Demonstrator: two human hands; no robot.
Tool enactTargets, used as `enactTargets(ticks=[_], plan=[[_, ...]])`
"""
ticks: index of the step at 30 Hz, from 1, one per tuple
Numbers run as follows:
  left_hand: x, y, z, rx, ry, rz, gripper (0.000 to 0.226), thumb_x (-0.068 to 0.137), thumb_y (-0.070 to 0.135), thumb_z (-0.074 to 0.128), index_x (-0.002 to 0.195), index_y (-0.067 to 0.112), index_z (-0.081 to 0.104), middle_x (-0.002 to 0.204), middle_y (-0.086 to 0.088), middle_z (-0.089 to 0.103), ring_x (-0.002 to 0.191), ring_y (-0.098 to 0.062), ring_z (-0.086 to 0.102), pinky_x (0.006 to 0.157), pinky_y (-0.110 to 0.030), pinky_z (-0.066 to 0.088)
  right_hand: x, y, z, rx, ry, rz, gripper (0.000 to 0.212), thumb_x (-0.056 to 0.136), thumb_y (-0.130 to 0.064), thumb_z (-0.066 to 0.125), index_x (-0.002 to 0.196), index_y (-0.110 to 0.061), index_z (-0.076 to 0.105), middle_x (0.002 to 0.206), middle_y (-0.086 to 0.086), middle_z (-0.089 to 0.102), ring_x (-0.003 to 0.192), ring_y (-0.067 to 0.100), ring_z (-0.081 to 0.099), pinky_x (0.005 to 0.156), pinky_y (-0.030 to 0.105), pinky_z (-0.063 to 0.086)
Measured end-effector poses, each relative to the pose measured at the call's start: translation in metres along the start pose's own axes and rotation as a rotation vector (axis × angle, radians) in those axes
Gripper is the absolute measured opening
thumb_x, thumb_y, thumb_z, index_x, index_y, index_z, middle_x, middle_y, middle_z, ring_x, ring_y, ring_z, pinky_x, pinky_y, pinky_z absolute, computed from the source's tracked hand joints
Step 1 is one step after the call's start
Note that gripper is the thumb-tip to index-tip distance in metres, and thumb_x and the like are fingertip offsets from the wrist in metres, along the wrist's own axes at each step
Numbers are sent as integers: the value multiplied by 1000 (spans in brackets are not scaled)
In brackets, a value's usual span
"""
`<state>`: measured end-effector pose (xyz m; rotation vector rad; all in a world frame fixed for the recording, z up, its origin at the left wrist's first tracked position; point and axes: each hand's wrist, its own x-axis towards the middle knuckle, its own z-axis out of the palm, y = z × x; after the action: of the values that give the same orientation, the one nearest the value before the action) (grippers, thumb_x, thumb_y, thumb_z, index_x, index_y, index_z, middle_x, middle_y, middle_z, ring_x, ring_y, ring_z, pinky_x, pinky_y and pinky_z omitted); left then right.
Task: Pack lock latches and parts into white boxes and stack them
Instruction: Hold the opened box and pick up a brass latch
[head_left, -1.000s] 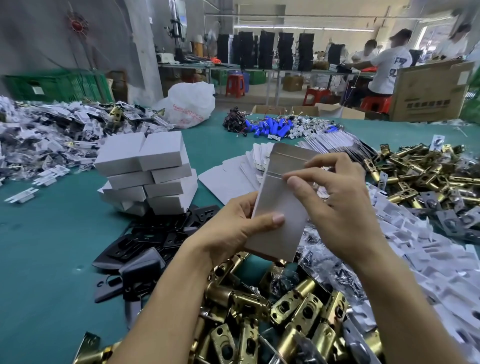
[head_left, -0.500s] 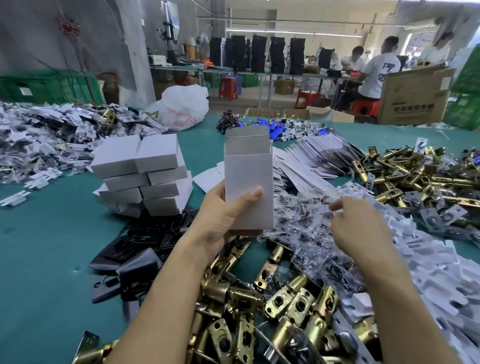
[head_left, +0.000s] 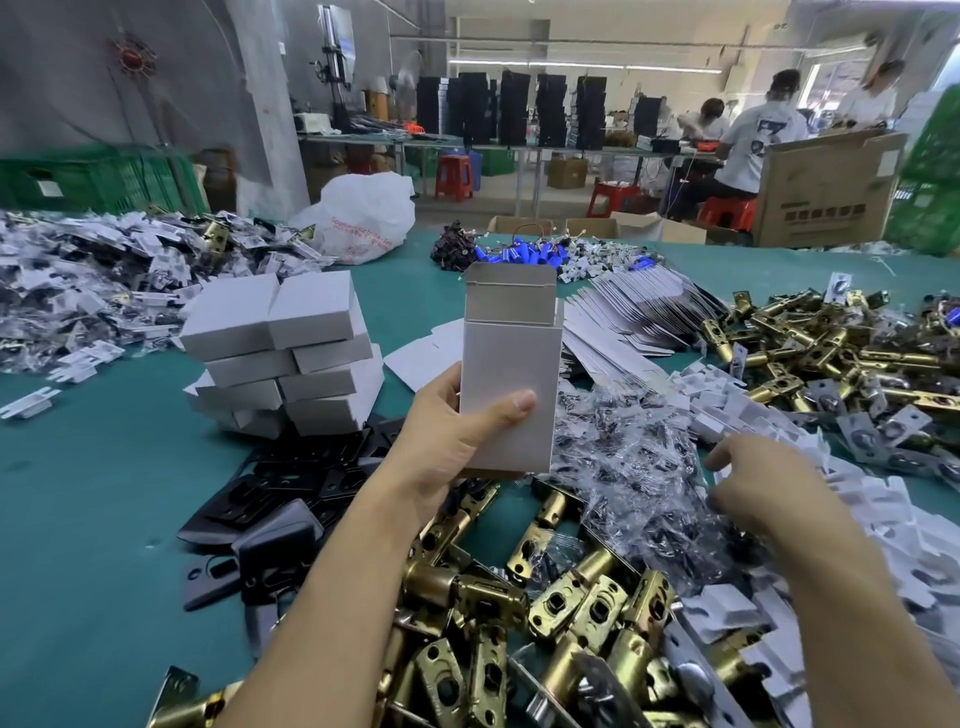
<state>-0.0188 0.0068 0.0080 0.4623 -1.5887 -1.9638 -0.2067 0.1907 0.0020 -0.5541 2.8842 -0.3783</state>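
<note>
**Green packing table: box upright in your left hand**

Green table (head_left: 78, 493) fills the view, with a factory floor behind it where seated workers (head_left: 753, 140) sit beside a cardboard carton (head_left: 826, 187). Your left hand (head_left: 447, 447) grips a white box (head_left: 506, 384) above the table centre, thumb across its front face and fingers wrapped behind. The box is upright with its top flap open and standing up. Your right hand (head_left: 763, 483) is low on the right, back facing the camera, index finger stretched left, over the clear screw bags (head_left: 634, 467) and beside the white plastic parts (head_left: 883, 499). Can't tell whether it pinches anything.

A stack of white boxes (head_left: 280, 353), all closed, sits left of the held box, with black plates (head_left: 280, 493) heaped at its base. Brass latches (head_left: 571, 613) are piled under your forearms, and more are piled far right. Flat box blanks (head_left: 634, 312) fan out behind the held box. Blue parts (head_left: 524, 254) lie near the far edge, and a white plastic bag (head_left: 369, 213) sits to their left.
</note>
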Motion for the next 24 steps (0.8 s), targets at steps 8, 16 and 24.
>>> enactTargets(ticks=[8, 16, 24], plan=[[0, 0, 1, 7, -33, -9, 33, 54, 37, 87, 84, 44, 77, 92, 10, 77, 80, -11, 75, 54, -35, 59, 2, 0, 7, 100, 68, -49, 35, 79, 9, 58, 107, -9, 69, 94, 19, 65, 84, 35, 65, 78, 47, 58], [-1, -1, 1, 16, -41, -5, 37, 52, 39, 87, 86, 44, 77, 92, 10, 77, 80, -10, 75, 54, -34, 59, 9, 1, 14, -96, 89, 45, 41, 86, -3, 47, 124, -11, 58, 126, 22, 55, 119, 42, 49, 97, 48, 45], [0, -2, 1, 20, -44, -5, 38, 53, 39, 89, 89, 43, 77, 93, 10, 77, 80, -10, 75, 55, -34, 59, 11, 1, 21, 24, 76, 106, 10, 88, 2, 46, 85, -7, 46, 130, 25, 34, 110, 48, 48, 87, 48, 46]])
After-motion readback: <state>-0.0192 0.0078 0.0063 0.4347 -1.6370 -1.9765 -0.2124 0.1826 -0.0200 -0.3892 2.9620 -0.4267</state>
